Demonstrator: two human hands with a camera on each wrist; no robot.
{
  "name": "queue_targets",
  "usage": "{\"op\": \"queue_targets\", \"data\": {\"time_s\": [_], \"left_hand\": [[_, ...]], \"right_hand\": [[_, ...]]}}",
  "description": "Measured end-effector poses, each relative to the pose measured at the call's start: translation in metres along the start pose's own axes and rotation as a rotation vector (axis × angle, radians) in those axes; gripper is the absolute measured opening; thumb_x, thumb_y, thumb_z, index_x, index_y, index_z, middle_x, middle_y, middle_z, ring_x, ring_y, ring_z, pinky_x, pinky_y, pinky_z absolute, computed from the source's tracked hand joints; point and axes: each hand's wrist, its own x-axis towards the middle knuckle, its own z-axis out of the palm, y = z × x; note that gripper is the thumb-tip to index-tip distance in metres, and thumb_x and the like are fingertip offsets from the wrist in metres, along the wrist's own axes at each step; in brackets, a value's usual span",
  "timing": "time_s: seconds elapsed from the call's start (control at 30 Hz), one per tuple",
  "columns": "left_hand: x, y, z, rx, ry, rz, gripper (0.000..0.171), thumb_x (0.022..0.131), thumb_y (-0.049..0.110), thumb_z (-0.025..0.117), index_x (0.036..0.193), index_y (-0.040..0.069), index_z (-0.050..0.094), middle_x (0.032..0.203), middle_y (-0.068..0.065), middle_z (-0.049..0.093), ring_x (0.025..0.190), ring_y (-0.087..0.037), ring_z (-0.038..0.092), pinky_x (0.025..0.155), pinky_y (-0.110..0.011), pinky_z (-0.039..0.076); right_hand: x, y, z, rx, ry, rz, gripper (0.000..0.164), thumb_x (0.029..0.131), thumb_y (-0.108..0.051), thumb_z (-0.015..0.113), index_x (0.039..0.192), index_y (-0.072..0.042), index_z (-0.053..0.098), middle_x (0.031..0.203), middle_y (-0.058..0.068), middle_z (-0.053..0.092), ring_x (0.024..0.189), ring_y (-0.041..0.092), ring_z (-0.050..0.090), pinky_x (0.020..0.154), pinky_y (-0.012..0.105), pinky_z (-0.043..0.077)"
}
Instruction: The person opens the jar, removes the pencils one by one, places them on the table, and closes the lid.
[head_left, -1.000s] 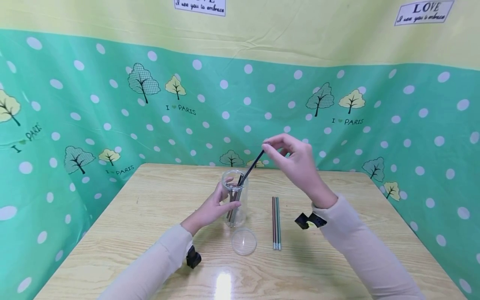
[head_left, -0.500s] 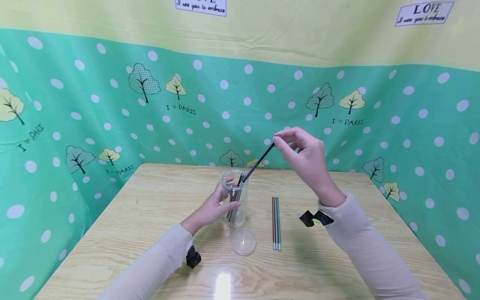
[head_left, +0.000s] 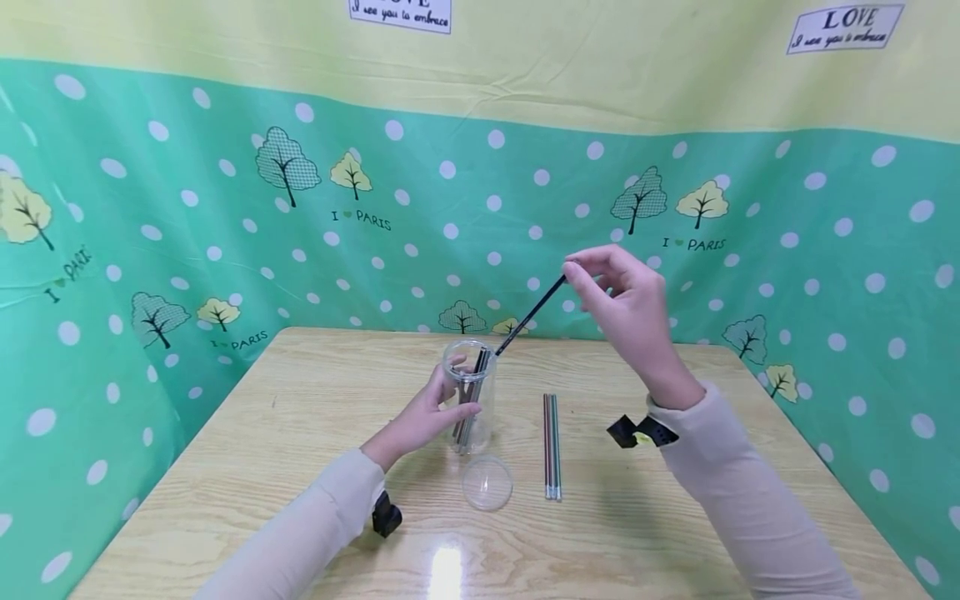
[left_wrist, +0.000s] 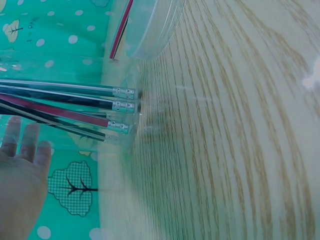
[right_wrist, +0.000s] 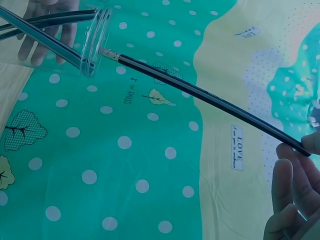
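My left hand [head_left: 420,417] grips a tall clear jar [head_left: 487,412] that stands uncapped on the table. Inside lean several pencils [left_wrist: 65,87], dark, teal and red, their metal-banded eraser ends down at the jar's bottom. My right hand [head_left: 626,300] is raised above and to the right of the jar. Between thumb and fingertips it pinches a black striped pencil [head_left: 532,314] by one end. That pencil slants down to the left. Its eraser end [right_wrist: 107,53] is right at the jar's rim [right_wrist: 95,42], as the right wrist view shows.
A round clear lid [head_left: 487,483] lies just in front of the jar. Right of it, a row of dark red and green pencils [head_left: 552,450] lies side by side on the wooden table [head_left: 315,467]. A green and yellow printed curtain [head_left: 525,183] hangs behind.
My right hand has moved up and to the right, drawing the black pencil out from the jar's mouth to its rim. The left hand and the jar have stayed put.
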Motion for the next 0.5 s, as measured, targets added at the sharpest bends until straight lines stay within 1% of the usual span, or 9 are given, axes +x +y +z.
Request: {"op": "queue_targets", "data": {"time_s": [0.03, 0.13, 0.27, 0.4, 0.5], "left_hand": [[0.001, -0.001, 0.0, 0.0, -0.003, 0.002, 0.079, 0.095, 0.015, 0.07, 0.157, 0.013, 0.021, 0.155, -0.016, 0.039, 0.142, -0.041, 0.034, 0.114, -0.063, 0.024], [0.005, -0.013, 0.0, 0.009, -0.001, -0.001, 0.08, 0.095, 0.015, 0.07, 0.158, 0.014, 0.02, 0.156, -0.015, 0.038, 0.142, -0.041, 0.034, 0.113, -0.063, 0.024], [0.01, -0.03, 0.001, 0.017, 0.01, 0.002, 0.082, 0.095, 0.016, 0.07, 0.158, 0.017, 0.018, 0.157, -0.014, 0.037, 0.142, -0.04, 0.034, 0.113, -0.064, 0.023], [0.011, -0.034, 0.0, 0.015, 0.012, 0.018, 0.082, 0.095, 0.018, 0.071, 0.158, 0.021, 0.019, 0.157, -0.012, 0.038, 0.142, -0.038, 0.036, 0.113, -0.064, 0.024], [0.011, -0.035, 0.0, 0.015, 0.012, 0.024, 0.081, 0.094, 0.021, 0.072, 0.157, 0.025, 0.021, 0.156, -0.008, 0.04, 0.141, -0.035, 0.037, 0.113, -0.063, 0.025]], "right_hand": [[0.0, 0.005, -0.001, -0.002, 0.006, -0.002, 0.009, 0.094, -0.001, 0.068, 0.102, 0.003, 0.071, 0.089, 0.011, 0.071, 0.057, 0.019, 0.06, 0.043, 0.02, 0.04], [0.001, 0.021, -0.003, -0.002, 0.02, -0.004, 0.01, 0.095, -0.008, 0.07, 0.104, -0.003, 0.073, 0.089, 0.005, 0.071, 0.057, 0.017, 0.06, 0.042, 0.02, 0.039], [0.002, 0.026, -0.006, 0.008, 0.026, -0.005, 0.011, 0.096, -0.015, 0.071, 0.103, -0.008, 0.075, 0.088, 0.0, 0.071, 0.057, 0.019, 0.061, 0.042, 0.022, 0.041], [0.003, 0.027, -0.009, 0.005, 0.029, -0.006, 0.012, 0.096, -0.018, 0.071, 0.102, -0.009, 0.075, 0.086, 0.001, 0.071, 0.057, 0.022, 0.061, 0.042, 0.023, 0.042], [0.003, 0.028, -0.01, -0.013, 0.029, 0.003, 0.014, 0.096, -0.021, 0.071, 0.102, -0.009, 0.076, 0.085, 0.002, 0.072, 0.057, 0.021, 0.061, 0.042, 0.023, 0.041]]}}
